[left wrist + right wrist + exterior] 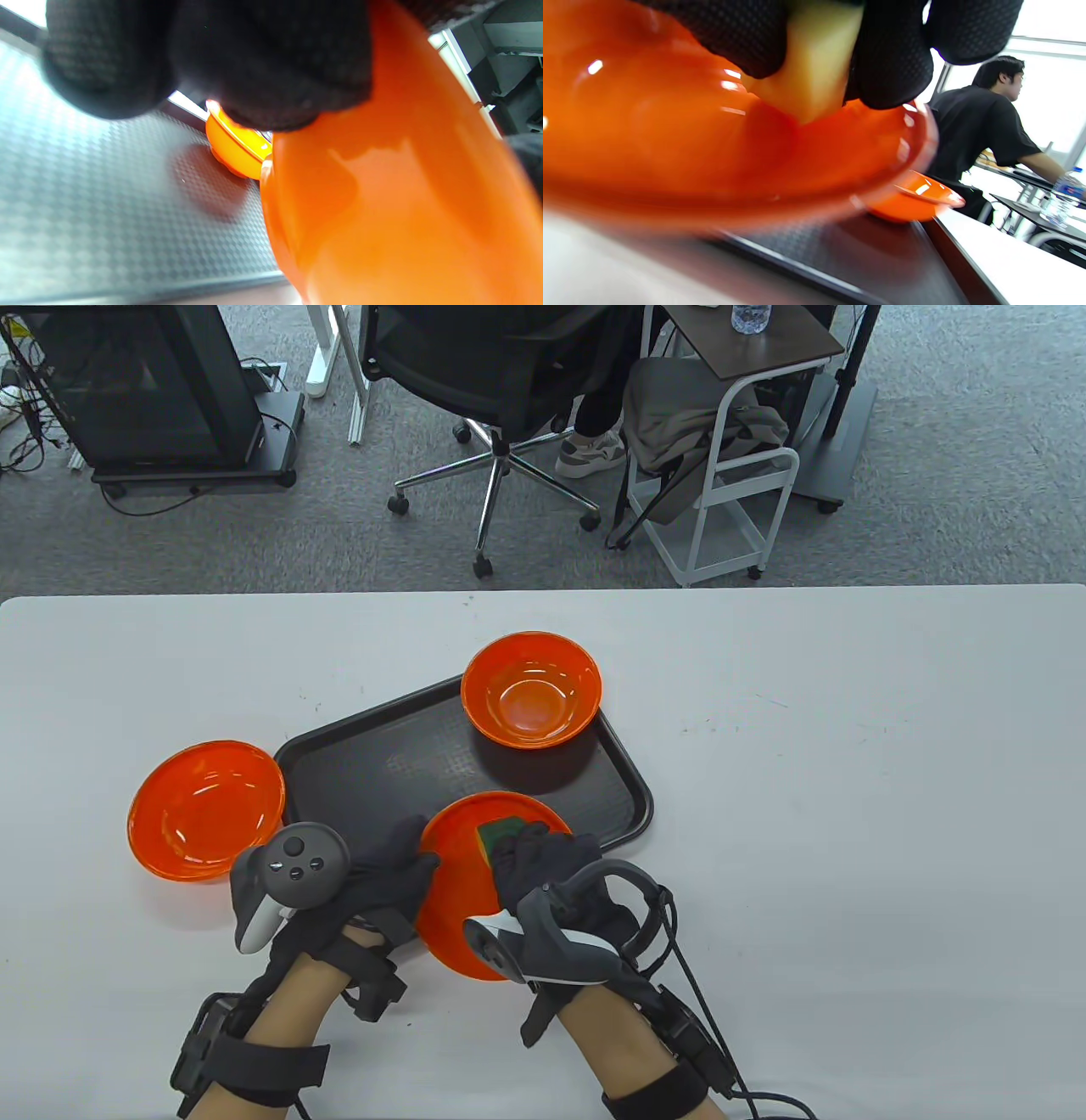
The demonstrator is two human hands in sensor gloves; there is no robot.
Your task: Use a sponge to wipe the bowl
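so my right hand (543,869) fingers pinch the yellow-green sponge (499,833) against the far inside wall of the tilted glossy orange plastic bowl (462,899), left hand (386,874) gripping its left rim above the black tray (382,755).

Orange bowls (532,691), black dimpled tray (382,755), green-yellow sponge (499,833).

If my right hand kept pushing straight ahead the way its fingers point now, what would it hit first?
The right hand already presses the sponge into the tilted orange bowl, so that bowl's inner wall comes first. Beyond it, probably the black tray and the far bowl, though depth is unclear.
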